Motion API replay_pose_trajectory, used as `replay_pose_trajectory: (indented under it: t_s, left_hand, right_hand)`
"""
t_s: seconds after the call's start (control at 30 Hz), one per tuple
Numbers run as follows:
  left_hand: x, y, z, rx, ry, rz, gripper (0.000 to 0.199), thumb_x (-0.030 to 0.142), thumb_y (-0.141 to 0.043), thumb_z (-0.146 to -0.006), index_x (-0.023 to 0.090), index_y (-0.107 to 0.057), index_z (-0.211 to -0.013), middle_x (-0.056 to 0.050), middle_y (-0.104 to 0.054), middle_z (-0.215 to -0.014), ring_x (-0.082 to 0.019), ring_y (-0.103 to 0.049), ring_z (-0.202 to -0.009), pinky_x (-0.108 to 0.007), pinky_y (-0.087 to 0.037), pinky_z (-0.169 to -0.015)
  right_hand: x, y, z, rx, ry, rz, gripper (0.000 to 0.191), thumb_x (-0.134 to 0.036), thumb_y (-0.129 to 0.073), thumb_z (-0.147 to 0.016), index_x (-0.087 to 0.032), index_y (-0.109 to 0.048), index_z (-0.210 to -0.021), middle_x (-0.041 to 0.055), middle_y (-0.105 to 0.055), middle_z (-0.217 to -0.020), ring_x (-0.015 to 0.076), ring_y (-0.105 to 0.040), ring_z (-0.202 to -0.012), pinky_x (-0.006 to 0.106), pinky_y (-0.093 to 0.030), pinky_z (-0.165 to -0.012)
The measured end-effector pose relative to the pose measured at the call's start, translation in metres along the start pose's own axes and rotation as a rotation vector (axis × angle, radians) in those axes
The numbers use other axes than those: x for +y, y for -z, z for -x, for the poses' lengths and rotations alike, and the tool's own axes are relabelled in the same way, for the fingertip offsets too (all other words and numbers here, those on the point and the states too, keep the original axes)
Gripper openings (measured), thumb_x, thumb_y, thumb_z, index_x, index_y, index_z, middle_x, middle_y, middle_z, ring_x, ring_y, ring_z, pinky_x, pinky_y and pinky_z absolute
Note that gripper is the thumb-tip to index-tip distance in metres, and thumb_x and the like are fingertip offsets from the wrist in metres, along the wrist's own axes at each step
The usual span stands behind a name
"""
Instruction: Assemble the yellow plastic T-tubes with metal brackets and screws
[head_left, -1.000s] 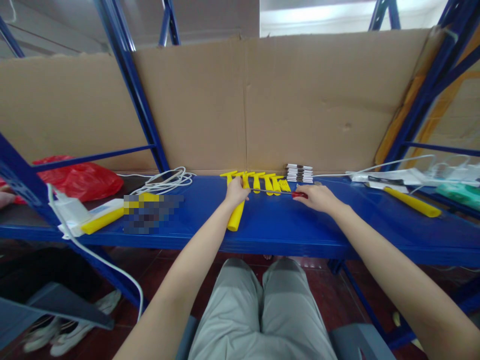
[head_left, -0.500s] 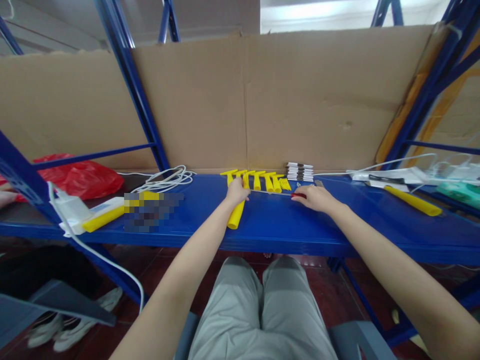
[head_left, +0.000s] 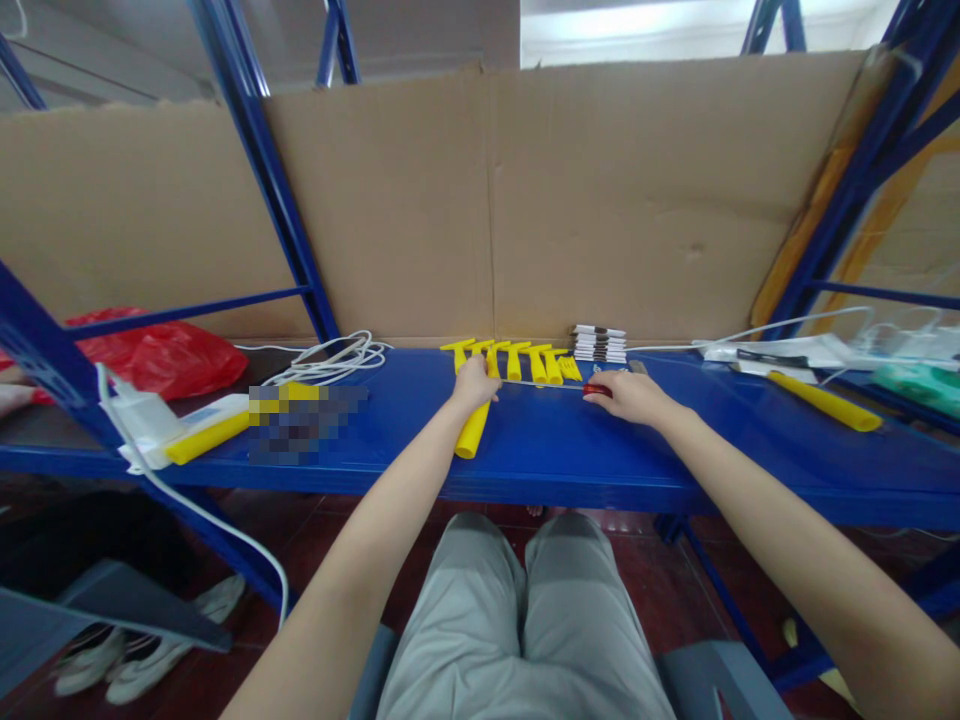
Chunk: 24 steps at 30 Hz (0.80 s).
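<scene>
My left hand (head_left: 473,383) is closed around a yellow handle (head_left: 471,432) whose wide end points toward me on the blue shelf (head_left: 555,440). To its right, my right hand (head_left: 628,396) is closed on the red handle (head_left: 596,390) of a screwdriver. The thin metal shaft (head_left: 544,385) runs from there to the near side of my left hand, where its tip cannot be made out. Behind my hands several yellow T-shaped pieces (head_left: 514,362) lie in a row, beside small yellow strips (head_left: 570,369) and a stack of white and dark pieces (head_left: 598,344).
A coiled white cable (head_left: 345,358), a white power adapter (head_left: 142,418) and a red bag (head_left: 161,355) are at the left. Another yellow handle (head_left: 825,402) lies at the right near plastic packaging (head_left: 787,352). A cardboard sheet (head_left: 390,200) stands behind the shelf.
The red handle in my right hand looks slightly turned, with more of it showing. Otherwise both hands stay in nearly the same place.
</scene>
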<state>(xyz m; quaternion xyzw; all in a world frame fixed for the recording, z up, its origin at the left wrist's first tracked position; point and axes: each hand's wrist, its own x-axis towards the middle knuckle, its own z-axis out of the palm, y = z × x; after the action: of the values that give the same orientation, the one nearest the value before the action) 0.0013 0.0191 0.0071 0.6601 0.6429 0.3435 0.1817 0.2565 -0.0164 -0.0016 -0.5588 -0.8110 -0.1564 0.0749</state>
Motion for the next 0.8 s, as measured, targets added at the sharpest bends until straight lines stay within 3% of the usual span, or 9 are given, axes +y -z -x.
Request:
replay_pose_trajectory:
  t_s: [0.2,0.43,0.6,0.8]
  left_hand:
    - [0.0005,0.0001,-0.0005,-0.012,0.009,-0.004,0.018,0.004,-0.061,-0.074,0.016,-0.048,-0.078,-0.006,-0.069,-0.08,-0.016,-0.069,-0.057,-0.017,-0.045,-0.045]
    - [-0.0017,-0.0006,-0.0025,-0.008,0.007,-0.008,0.017,0.003,-0.059,-0.074,0.016,-0.048,-0.08,-0.007,-0.07,-0.084,-0.016,-0.07,-0.058,-0.017,-0.044,-0.044]
    - [-0.0035,-0.003,-0.0045,-0.012,0.005,-0.002,0.018,0.005,-0.061,-0.074,0.016,-0.048,-0.08,-0.007,-0.07,-0.083,-0.016,-0.07,-0.057,-0.017,-0.043,-0.043]
    - [-0.0049,-0.0045,-0.0059,-0.014,0.005,0.002,0.019,0.006,-0.063,-0.073,0.016,-0.05,-0.083,-0.007,-0.071,-0.084,-0.017,-0.07,-0.059,-0.018,-0.045,-0.044]
  right_hand:
    - [-0.0009,0.0005,-0.0006,0.035,-0.062,0.007,0.019,-0.033,-0.054,-0.088,-0.02,-0.058,-0.102,0.0072,-0.072,-0.087,0.0228,-0.066,-0.079,0.028,-0.039,-0.064]
    - [0.0002,0.0001,-0.0002,0.015,-0.005,-0.023,0.021,-0.036,-0.048,-0.092,-0.02,-0.062,-0.094,0.0083,-0.072,-0.098,0.0229,-0.066,-0.088,0.029,-0.04,-0.067]
    - [-0.001,-0.0001,-0.001,0.029,-0.053,-0.008,0.02,-0.036,-0.054,-0.088,-0.021,-0.058,-0.1,0.0065,-0.073,-0.089,0.0231,-0.066,-0.081,0.029,-0.039,-0.066]
    - [-0.0012,0.0017,0.0004,0.046,-0.021,0.028,0.015,-0.035,-0.052,-0.088,-0.022,-0.058,-0.092,0.0066,-0.072,-0.086,0.0224,-0.066,-0.079,0.028,-0.036,-0.06]
